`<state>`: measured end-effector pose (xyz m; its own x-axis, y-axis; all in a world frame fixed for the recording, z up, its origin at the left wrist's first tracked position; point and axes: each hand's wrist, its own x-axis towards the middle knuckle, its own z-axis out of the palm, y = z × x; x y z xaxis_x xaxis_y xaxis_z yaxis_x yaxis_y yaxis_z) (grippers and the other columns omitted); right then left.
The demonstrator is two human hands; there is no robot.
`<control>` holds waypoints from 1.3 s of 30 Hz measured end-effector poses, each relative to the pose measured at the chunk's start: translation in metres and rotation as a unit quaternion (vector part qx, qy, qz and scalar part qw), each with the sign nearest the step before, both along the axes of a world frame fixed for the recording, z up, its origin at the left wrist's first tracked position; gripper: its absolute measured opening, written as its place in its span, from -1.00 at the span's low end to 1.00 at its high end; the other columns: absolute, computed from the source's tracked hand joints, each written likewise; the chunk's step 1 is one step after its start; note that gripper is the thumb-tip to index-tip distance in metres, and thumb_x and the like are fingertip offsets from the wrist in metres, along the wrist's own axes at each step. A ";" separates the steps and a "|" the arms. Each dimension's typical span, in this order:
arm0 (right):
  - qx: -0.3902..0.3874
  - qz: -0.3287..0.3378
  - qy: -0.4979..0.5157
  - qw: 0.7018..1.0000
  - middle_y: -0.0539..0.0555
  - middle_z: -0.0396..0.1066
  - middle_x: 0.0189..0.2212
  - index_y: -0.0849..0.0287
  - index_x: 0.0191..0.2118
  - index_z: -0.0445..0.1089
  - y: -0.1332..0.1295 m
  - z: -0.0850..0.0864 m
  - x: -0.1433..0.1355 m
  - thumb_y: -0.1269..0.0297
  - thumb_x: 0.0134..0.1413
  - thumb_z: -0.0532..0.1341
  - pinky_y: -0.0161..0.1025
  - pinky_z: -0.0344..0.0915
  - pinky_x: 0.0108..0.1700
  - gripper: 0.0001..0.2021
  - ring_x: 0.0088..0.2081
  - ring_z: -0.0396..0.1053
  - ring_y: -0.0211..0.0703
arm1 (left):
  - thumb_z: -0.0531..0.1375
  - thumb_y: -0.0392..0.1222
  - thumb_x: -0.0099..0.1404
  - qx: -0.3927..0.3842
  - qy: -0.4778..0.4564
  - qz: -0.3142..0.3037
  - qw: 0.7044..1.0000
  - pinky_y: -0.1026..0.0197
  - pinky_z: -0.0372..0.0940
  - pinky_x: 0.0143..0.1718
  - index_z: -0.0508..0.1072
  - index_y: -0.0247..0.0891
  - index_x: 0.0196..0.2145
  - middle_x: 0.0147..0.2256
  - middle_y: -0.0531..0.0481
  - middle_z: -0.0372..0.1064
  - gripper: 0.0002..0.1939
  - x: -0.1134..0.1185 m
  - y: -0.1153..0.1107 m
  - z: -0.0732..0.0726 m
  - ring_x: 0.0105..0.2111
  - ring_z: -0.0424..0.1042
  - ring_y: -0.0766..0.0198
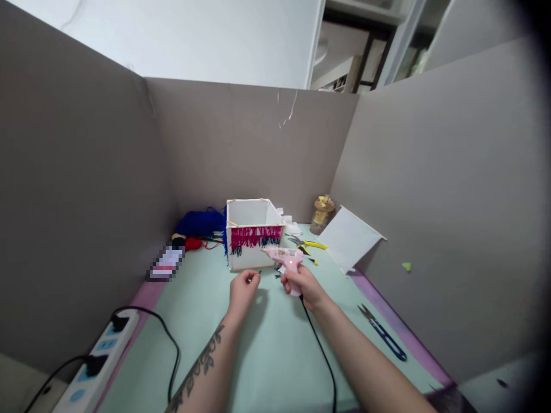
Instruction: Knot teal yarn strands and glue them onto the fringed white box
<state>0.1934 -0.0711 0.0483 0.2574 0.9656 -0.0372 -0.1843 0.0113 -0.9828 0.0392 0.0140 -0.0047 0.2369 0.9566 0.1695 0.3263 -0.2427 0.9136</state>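
My right hand [306, 285] grips a pink glue gun [291, 261], its nozzle pointing left in front of the box and a small red light showing on its body. Thumb and forefinger of my left hand [244, 289] are pinched on a short piece of dark yarn [259, 272]. Behind both hands stands an open white box [253, 261] with wooden edges. Its front carries a fringe of crimson yarn [253, 236], with dark green strands below at left and right. Blue yarn hangs on the left side. A few dark yarn scraps [278, 275] lie near the glue gun.
Blue yarn [200, 222] and a red ball [193, 244] lie back left, near a phone [167, 263]. A power strip [101, 358] is front left. Yellow-handled pliers [314, 244], a cup [321, 215], a white panel [350, 238] and thread snips [383, 334] are right. Grey walls enclose the table.
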 end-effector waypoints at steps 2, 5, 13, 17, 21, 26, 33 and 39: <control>-0.005 0.024 -0.006 1.000 -0.06 0.32 -0.63 0.26 -0.29 0.36 0.011 -0.017 -0.007 0.17 -0.25 0.27 -0.38 0.09 -0.59 -0.65 -0.66 0.17 -0.37 | 0.12 -0.09 0.06 -0.008 -0.019 0.010 1.000 0.27 0.20 -0.40 0.49 -0.30 -0.46 -0.51 0.01 0.44 -0.76 -0.002 0.003 0.000 -0.49 0.33 0.27; -0.034 0.039 -0.042 0.998 -0.09 0.25 -0.69 0.29 -0.27 0.39 0.018 -0.040 -0.007 0.18 -0.29 0.28 -0.39 0.04 -0.61 -0.62 -0.67 0.13 -0.37 | 0.12 -0.10 0.06 -0.012 -0.035 0.018 0.999 0.28 0.20 -0.40 0.47 -0.30 -0.48 -0.52 0.01 0.43 -0.77 -0.004 0.005 0.000 -0.49 0.33 0.27; -0.062 0.009 -0.081 0.995 -0.12 0.18 -0.74 0.20 -0.43 0.32 0.014 -0.056 0.011 0.13 -0.25 0.28 -0.37 0.01 -0.62 -0.74 -0.68 0.08 -0.35 | 0.12 -0.10 0.09 -0.010 -0.012 0.041 0.999 0.28 0.20 -0.40 0.47 -0.29 -0.46 -0.49 0.01 0.44 -0.78 -0.005 0.005 0.003 -0.50 0.31 0.28; -0.079 0.012 -0.120 0.990 -0.11 0.17 -0.76 0.19 -0.52 0.28 0.016 -0.054 0.013 0.16 -0.20 0.25 -0.36 0.01 -0.62 -0.79 -0.69 0.08 -0.34 | 0.11 -0.10 0.11 0.013 0.002 0.062 0.998 0.28 0.20 -0.39 0.49 -0.28 -0.43 -0.47 0.01 0.45 -0.77 -0.006 0.005 0.003 -0.51 0.30 0.29; -0.099 0.009 -0.141 0.985 -0.11 0.19 -0.76 0.19 -0.54 0.28 0.015 -0.050 0.011 0.23 -0.20 0.24 -0.36 0.04 -0.61 -0.84 -0.68 0.10 -0.35 | 0.10 -0.12 0.14 0.047 0.021 0.053 0.997 0.29 0.18 -0.40 0.48 -0.27 -0.44 -0.48 0.02 0.43 -0.78 -0.006 0.002 0.003 -0.52 0.27 0.31; -0.103 0.013 -0.149 0.983 -0.09 0.19 -0.77 0.19 -0.56 0.28 0.015 -0.052 0.011 0.23 -0.16 0.21 -0.36 0.05 -0.62 -0.84 -0.69 0.10 -0.34 | 0.09 -0.13 0.14 0.073 0.045 0.057 0.995 0.29 0.15 -0.41 0.47 -0.26 -0.47 -0.51 0.04 0.40 -0.79 -0.005 -0.001 0.004 -0.52 0.26 0.32; -0.101 0.023 -0.149 0.983 -0.10 0.19 -0.76 0.19 -0.55 0.29 0.015 -0.053 0.008 0.21 -0.17 0.22 -0.37 0.07 -0.63 -0.84 -0.70 0.11 -0.34 | 0.08 -0.13 0.15 0.084 0.041 0.045 0.995 0.30 0.16 -0.40 0.47 -0.25 -0.46 -0.50 0.04 0.40 -0.79 -0.005 -0.001 0.005 -0.49 0.28 0.31; -0.104 0.023 -0.135 0.985 -0.12 0.18 -0.76 0.19 -0.49 0.30 0.016 -0.055 0.008 0.21 -0.18 0.23 -0.38 0.08 -0.65 -0.84 -0.70 0.11 -0.35 | 0.08 -0.12 0.16 0.094 0.041 0.049 0.994 0.30 0.16 -0.39 0.48 -0.25 -0.45 -0.49 0.04 0.40 -0.78 -0.005 -0.002 0.004 -0.50 0.27 0.33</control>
<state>0.2010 -0.0556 -0.0066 0.2410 0.9553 -0.1714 0.0881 -0.1974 -0.9764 0.0342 0.0121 -0.0002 0.1640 0.9290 0.3317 0.4278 -0.3700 0.8247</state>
